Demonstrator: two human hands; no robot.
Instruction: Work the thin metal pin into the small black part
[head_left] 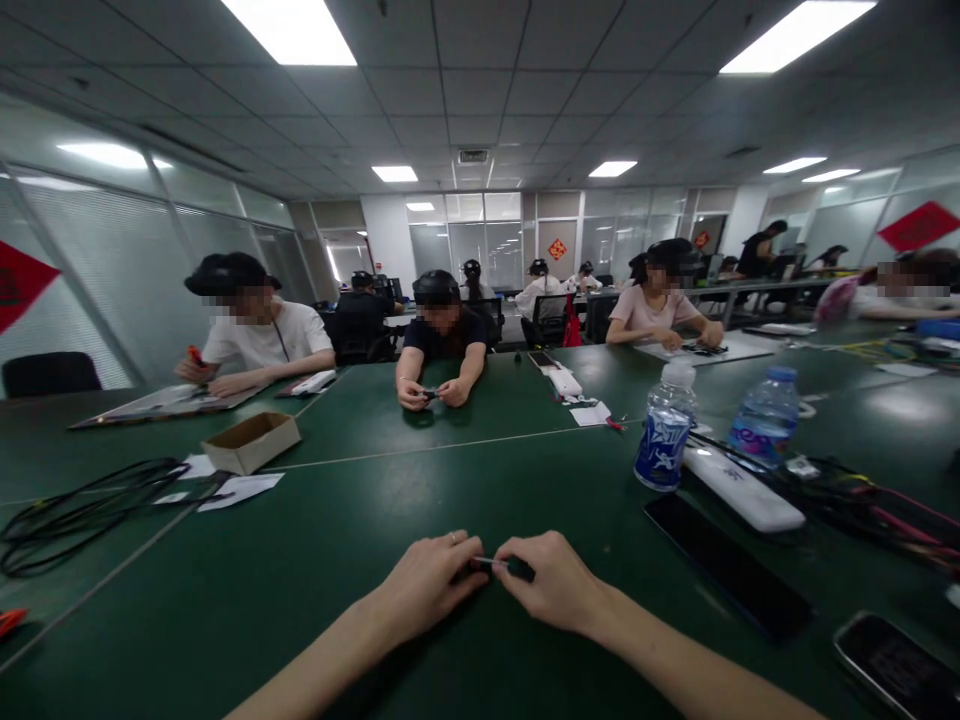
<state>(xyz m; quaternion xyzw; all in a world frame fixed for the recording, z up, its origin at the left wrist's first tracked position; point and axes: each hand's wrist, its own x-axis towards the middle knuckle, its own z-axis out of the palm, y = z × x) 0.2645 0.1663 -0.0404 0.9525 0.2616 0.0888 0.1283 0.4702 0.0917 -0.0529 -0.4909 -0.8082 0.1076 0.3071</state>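
Note:
Just above the green tabletop, my right hand (pixel 551 580) pinches a small slim tool (pixel 492 561) with a thin metal shaft; a dark, handle-like end (pixel 520 569) shows between the fingers. Its exact kind is too small to tell. Close on the left, my left hand (pixel 429 582) has thumb and fingers closed at the other end of the shaft. Whatever those left fingers grip is hidden behind them. A ring is on one left finger. Both hands rest low at the middle of the near side, fingertips almost meeting.
On the right stand two bottles (pixel 664 428) (pixel 765 415), a white power bank (pixel 742 485), a black phone (pixel 724 565), a dark-screened device (pixel 900 665) and tangled cables (pixel 885 510). Leftward lie an open cardboard box (pixel 251 443) and coiled black cable (pixel 82 505). A co-worker (pixel 441 345) sits opposite.

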